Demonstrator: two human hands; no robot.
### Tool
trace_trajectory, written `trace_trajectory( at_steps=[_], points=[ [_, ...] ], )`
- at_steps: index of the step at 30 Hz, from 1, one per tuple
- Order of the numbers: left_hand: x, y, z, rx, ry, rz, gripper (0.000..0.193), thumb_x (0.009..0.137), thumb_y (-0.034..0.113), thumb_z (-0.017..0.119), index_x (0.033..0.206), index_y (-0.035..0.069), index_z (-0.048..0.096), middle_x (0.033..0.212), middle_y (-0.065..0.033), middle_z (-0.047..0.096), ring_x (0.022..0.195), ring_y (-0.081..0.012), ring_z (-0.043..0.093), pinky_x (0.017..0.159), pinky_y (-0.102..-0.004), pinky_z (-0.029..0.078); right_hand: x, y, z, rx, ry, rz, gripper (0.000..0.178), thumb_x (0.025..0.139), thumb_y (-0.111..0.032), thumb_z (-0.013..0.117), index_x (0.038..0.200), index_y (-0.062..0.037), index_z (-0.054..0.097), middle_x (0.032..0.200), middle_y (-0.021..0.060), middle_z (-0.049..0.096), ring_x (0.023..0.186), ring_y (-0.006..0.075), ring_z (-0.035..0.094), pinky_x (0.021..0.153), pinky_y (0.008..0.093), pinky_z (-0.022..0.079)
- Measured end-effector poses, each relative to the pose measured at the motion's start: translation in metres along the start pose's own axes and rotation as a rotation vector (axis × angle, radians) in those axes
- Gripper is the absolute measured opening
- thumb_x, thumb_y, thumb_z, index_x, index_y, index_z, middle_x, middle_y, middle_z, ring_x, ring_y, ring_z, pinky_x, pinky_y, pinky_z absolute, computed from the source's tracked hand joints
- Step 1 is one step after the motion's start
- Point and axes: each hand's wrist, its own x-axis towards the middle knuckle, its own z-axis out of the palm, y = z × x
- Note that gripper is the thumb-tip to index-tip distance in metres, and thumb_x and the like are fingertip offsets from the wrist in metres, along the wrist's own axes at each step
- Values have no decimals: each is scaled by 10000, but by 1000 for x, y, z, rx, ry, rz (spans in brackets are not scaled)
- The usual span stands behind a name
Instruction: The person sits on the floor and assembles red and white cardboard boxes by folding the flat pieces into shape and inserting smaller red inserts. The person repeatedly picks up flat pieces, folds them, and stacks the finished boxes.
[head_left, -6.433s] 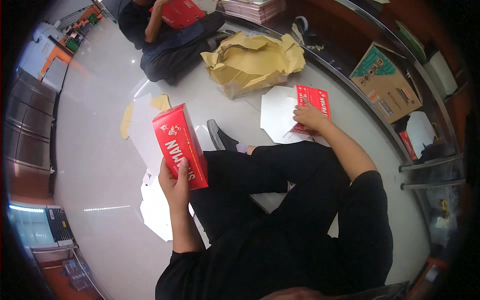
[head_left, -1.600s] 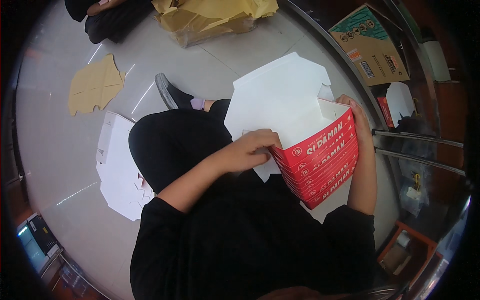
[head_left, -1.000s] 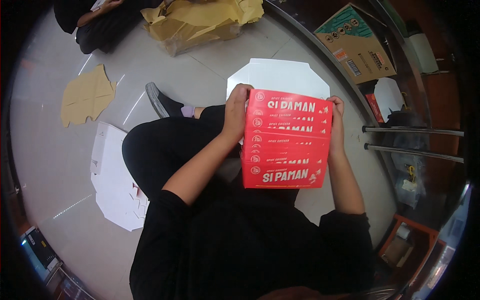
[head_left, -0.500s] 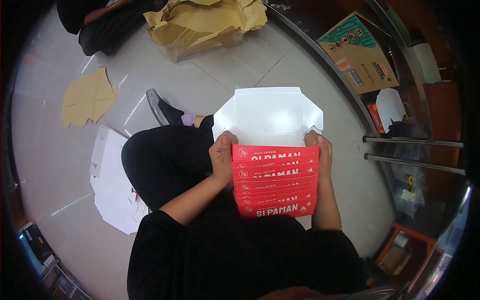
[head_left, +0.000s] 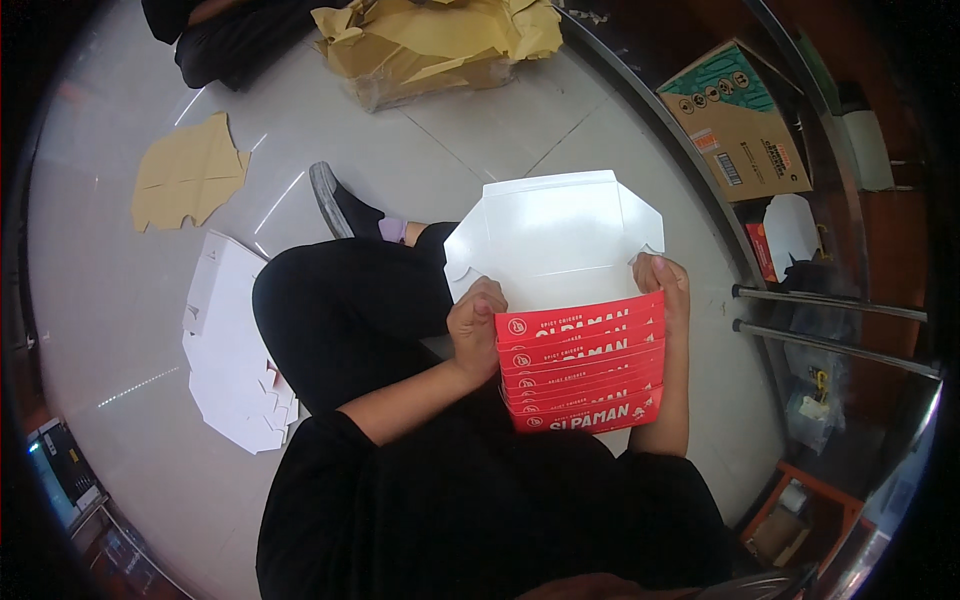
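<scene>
A stack of nested red takeaway boxes [head_left: 585, 388] with white lettering leans against my body, their open sides facing up. The farthest takeaway box [head_left: 555, 228] has its white inner panel and lid raised away from me. My left hand [head_left: 476, 325] is closed on that box's left corner, thumb and bent fingers at the edge. On the right corner, my right hand [head_left: 668, 292] grips the same box, thumb on the inner side. The fingers behind the right wall are partly hidden.
Flat white box blanks [head_left: 232, 360] lie on the floor beside my left knee. Farther off are a torn cardboard piece [head_left: 195, 175] and a crumpled brown paper package [head_left: 435, 55]. A printed carton [head_left: 740, 125] and metal rails [head_left: 830, 305] stand right. Another person's dark-clothed legs [head_left: 235, 45] show far left.
The view has shifted, so the surroundings sit differently in it. The box stack now tilts a little, its right side higher. Both hands still grip the farthest box.
</scene>
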Motion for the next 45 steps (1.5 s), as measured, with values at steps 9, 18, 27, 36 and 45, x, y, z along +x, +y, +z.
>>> trace_trajectory(
  at_steps=[9, 18, 27, 36, 45],
  points=[
    [21, 31, 3, -24, -293, -86, 368, 798, 309, 616, 596, 52, 447, 636, -53, 465, 650, -182, 430, 626, -287, 329, -2, 22, -6, 154, -48, -239, 455, 897, -276, 427, 493, -78, 356, 510, 6, 349, 529, 131, 332, 593, 266, 287],
    [73, 56, -22, 188, -983, -259, 215, 752, 199, 667, 725, 12, 566, 698, -94, 534, 734, -240, 505, 708, -339, 381, -5, 20, -10, 154, -24, -104, 465, 902, -266, 420, 480, -96, 326, 504, -5, 330, 527, 118, 298, 542, 268, 238],
    [79, 63, -21, 238, -1090, -279, 234, 829, 220, 585, 802, -11, 569, 733, -124, 547, 764, -264, 517, 720, -356, 398, -6, 17, -9, 124, -21, -40, 463, 897, -304, 425, 497, -86, 346, 532, 2, 348, 552, 110, 313, 539, 257, 239],
    [94, 70, -16, 342, -1144, -341, 210, 762, 195, 675, 813, 6, 598, 751, -105, 586, 769, -240, 552, 706, -332, 422, -10, 18, -9, 148, -25, -182, 455, 890, -331, 409, 526, -60, 368, 551, 13, 344, 562, 129, 325, 552, 270, 252],
    [77, 46, -21, 214, -776, -80, 395, 863, 370, 481, 1007, 11, 561, 883, -114, 568, 891, -256, 513, 832, -357, 377, -13, 31, -17, 176, 125, -137, 429, 881, -297, 439, 527, -70, 356, 557, 1, 364, 555, 113, 349, 540, 262, 261]
  ],
)
